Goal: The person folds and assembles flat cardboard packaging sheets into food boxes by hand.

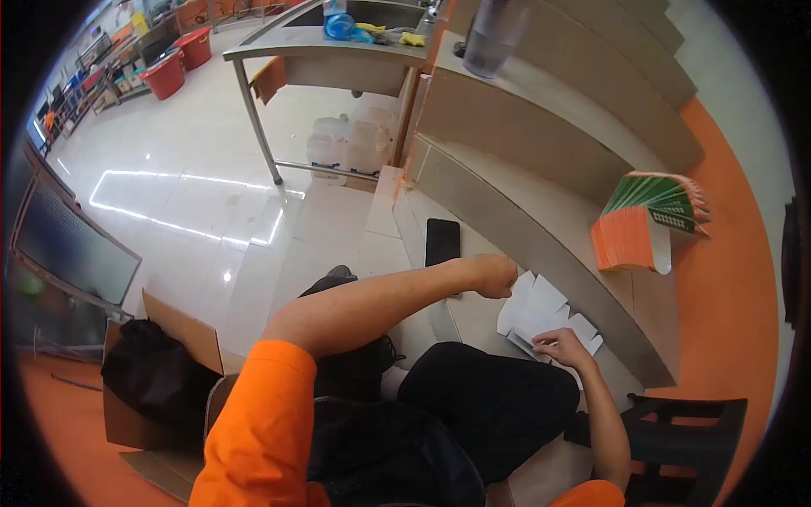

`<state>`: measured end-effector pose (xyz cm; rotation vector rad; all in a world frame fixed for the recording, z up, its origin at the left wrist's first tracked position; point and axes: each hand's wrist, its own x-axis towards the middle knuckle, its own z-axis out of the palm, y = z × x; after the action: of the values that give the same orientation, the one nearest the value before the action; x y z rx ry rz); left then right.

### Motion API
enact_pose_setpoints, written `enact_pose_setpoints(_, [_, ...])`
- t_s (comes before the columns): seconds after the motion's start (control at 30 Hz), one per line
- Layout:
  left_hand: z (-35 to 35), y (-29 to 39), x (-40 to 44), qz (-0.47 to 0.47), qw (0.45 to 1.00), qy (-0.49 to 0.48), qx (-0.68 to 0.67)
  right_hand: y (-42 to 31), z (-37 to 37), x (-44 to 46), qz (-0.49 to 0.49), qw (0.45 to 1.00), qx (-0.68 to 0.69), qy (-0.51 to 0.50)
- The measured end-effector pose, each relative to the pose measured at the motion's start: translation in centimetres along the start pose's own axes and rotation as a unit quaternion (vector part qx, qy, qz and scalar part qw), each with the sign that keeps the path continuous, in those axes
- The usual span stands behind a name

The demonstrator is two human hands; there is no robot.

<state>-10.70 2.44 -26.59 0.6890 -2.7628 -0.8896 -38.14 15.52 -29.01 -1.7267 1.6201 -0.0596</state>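
Observation:
A flattened white paper box (537,306) with cut flaps lies on the low step in front of me. My right hand (564,348) is closed with fingertips pinching a folded edge at its near side. My left hand (490,275) is curled into a fist beside the box's far left corner; what its fingers hold, if anything, is hidden. A black phone (443,242) lies on the step just past my left wrist. Up on a higher step to the right stands a fanned stack of orange and green folded boxes (629,239).
A black plastic stool (684,439) is at my right. An open cardboard box (182,325) with a black bag (152,372) stands at my left. Ahead are a steel sink (338,56), plastic jugs (359,144) and a clear cup (492,42) on a step.

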Motion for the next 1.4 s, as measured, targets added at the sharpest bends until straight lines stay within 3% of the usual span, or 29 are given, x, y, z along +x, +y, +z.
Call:
enact_pose_setpoints(0.13, [0.0, 0.0, 0.1, -0.019, 0.999, -0.018, 0.024, 2.3, -0.1, 0.6, -0.052, 0.988, -0.065, 0.127])
enact_pose_setpoints(0.23, [0.8, -1.0, 0.6, -0.012, 0.998, 0.008, 0.057, -0.2, -1.3, 0.4, -0.020, 0.982, -0.154, 0.109])
enact_pose_setpoints(0.37, [0.1, -1.1, 0.2, -0.003, 0.997, 0.022, 0.068, -1.6, -2.7, 0.2, -0.012, 0.978, -0.174, 0.114])
enact_pose_setpoints(0.47, [1.0, -1.7, 0.1, 0.010, 0.999, 0.006, 0.051, 1.2, -3.9, 0.4, -0.041, 0.988, -0.107, 0.106])
enact_pose_setpoints(0.53, [3.6, -3.4, 2.0, -0.007, 0.999, -0.044, 0.003, -2.9, -4.6, -0.7, -0.017, 0.985, -0.128, 0.113])
enact_pose_setpoints(0.63, [2.6, -0.8, 0.8, -0.153, 0.968, -0.131, -0.147, -3.8, -5.1, -0.8, 0.016, 0.987, -0.097, 0.127])
enact_pose_setpoints(0.77, [5.2, -0.6, 2.3, -0.218, 0.926, -0.132, -0.279, -4.0, -4.5, -0.9, 0.007, 0.990, -0.054, 0.131])
enact_pose_setpoints(0.87, [7.4, -0.5, 3.9, -0.224, 0.870, -0.112, -0.424, -3.4, -4.3, -1.0, -0.028, 0.991, -0.066, 0.116])
enact_pose_setpoints(0.93, [7.6, 0.2, 3.7, -0.154, 0.862, -0.079, -0.476, -2.6, -3.6, -1.4, -0.094, 0.983, -0.082, 0.133])
enact_pose_setpoints(1.03, [8.5, 1.7, 5.4, -0.138, 0.888, -0.059, -0.434, -1.7, -3.2, -2.0, -0.016, 0.992, -0.047, 0.112])
enact_pose_setpoints(1.1, [8.5, 0.8, 5.6, -0.158, 0.909, -0.063, -0.381, -1.4, -3.5, -2.0, -0.057, 0.994, 0.052, 0.077])
enact_pose_setpoints(1.2, [8.2, 0.8, 6.3, -0.166, 0.920, -0.070, -0.349, 0.0, -4.1, -2.7, 0.046, 0.990, 0.092, 0.094])
enact_pose_setpoints(1.4, [7.4, 0.7, 6.1, -0.159, 0.923, -0.066, -0.344, 4.6, -4.7, -2.7, 0.030, 0.944, 0.323, 0.058])
